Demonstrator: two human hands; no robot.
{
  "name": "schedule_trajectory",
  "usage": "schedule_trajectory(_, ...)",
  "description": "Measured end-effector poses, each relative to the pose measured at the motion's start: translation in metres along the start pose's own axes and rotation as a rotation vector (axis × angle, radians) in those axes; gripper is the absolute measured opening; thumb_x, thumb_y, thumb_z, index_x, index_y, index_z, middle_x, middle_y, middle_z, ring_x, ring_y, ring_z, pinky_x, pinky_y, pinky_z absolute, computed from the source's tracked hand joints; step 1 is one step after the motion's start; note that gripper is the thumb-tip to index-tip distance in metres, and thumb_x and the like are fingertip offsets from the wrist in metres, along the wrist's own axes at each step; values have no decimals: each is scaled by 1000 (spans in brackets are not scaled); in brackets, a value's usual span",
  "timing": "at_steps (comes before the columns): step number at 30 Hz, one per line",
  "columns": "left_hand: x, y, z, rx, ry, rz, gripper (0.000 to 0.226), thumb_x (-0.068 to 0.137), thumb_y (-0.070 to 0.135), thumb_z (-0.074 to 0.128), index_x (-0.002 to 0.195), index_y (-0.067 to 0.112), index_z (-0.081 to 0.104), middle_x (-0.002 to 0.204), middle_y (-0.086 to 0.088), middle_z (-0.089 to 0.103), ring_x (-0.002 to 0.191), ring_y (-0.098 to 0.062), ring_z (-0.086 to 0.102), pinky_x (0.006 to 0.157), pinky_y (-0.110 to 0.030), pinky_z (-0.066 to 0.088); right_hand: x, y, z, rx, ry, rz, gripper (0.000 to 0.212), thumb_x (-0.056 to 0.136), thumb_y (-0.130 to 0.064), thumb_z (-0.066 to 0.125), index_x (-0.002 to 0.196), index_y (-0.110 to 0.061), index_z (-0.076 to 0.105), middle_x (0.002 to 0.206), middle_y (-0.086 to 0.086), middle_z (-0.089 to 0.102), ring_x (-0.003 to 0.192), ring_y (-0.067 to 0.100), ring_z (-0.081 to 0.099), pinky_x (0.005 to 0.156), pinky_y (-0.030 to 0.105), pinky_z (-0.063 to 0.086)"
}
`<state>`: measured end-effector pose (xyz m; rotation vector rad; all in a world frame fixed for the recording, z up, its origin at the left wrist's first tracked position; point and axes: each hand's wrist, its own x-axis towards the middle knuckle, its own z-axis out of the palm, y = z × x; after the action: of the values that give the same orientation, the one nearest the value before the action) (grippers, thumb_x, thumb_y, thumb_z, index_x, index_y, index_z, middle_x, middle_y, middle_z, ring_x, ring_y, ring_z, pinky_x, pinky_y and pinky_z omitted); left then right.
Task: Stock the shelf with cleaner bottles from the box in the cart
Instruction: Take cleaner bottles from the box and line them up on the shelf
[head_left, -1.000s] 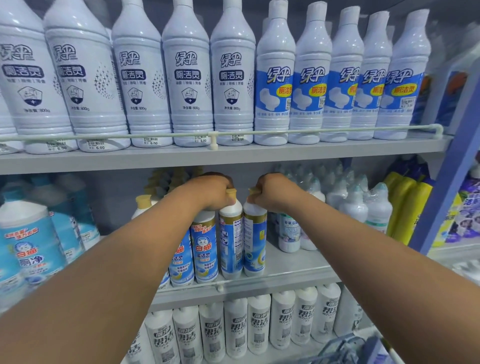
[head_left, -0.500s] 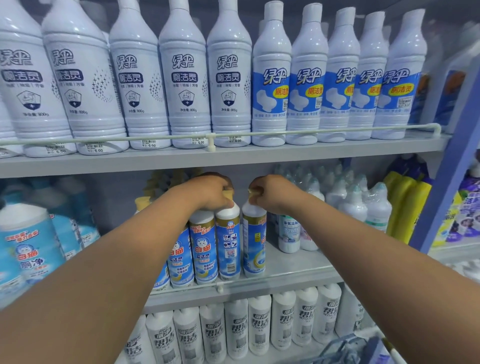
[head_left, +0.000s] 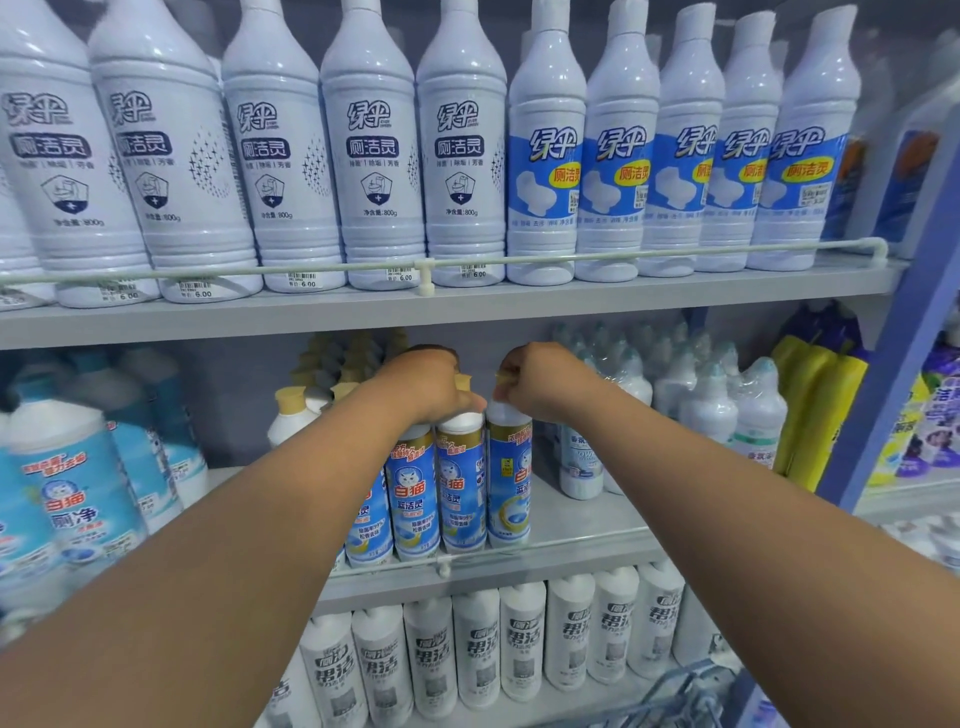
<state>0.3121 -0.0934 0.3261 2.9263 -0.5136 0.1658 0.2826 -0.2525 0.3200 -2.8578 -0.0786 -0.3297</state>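
Both hands reach to the middle shelf (head_left: 582, 525): the left hand (head_left: 426, 384) curls over the yellow caps of two blue-labelled bottles (head_left: 413, 488), and the right hand (head_left: 540, 379) pinches the cap of a third bottle (head_left: 509, 483) just beside them. All three stand upright at the shelf's front edge, touching side by side behind the rail. More yellow-capped bottles stand behind. Tall white bottles (head_left: 374, 150) line the top shelf, and smaller white ones (head_left: 524, 644) fill the shelf below.
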Motion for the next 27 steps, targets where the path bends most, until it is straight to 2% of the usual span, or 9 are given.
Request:
schedule_trajectory(3,-1,1,6,18,37,-6,61,77,70,66,108,18,58,93,0,58,86,-21,55,67,-31,43,0,-2,-3,-18,-23,20,38,92,-32,62,123,-10,66,118,11,68,107,27,62,86,33,53)
schedule_trajectory(6,-4,-2,4,23,32,42,67,75,68,69,121,21,56,117,1,61,101,-22,59,77,-33,50,-2,-5,-4,-26,-42,17,39,93,-30,61,126,-9,64,120,12,67,108,27,61,88,34,53)
schedule_trajectory(8,-4,-7,-1,36,-17,117,64,75,60,74,125,25,57,124,4,61,106,-22,59,87,-36,53,-4,-5,-4,-15,-39,17,40,93,-28,60,129,-9,62,124,12,66,111,28,61,91,35,52)
schedule_trajectory(11,-2,-10,-7,80,-57,160,38,78,50,76,105,28,59,110,3,65,93,-21,58,79,-33,52,-4,-7,-2,6,-37,21,39,94,-28,60,128,-10,60,125,11,65,112,28,60,89,33,50)
schedule_trajectory(13,-3,-7,-7,104,-37,148,35,80,49,74,99,26,57,101,3,62,89,-21,56,71,-30,47,-5,-9,-1,2,-35,24,38,93,-29,61,126,-9,60,122,11,65,109,28,61,84,31,50)
schedule_trajectory(19,-4,-2,-6,140,1,100,48,82,53,71,117,22,58,110,-2,63,87,-21,53,71,-29,45,-1,-11,0,-35,-33,34,39,94,-32,59,125,-7,59,121,11,65,109,28,60,83,30,48)
schedule_trajectory(27,0,-1,-5,151,-15,92,46,83,54,71,113,21,58,102,-1,61,87,-22,55,68,-29,44,3,-7,8,-44,34,80,41,91,-39,61,115,-6,60,111,10,67,102,28,62,75,29,47)
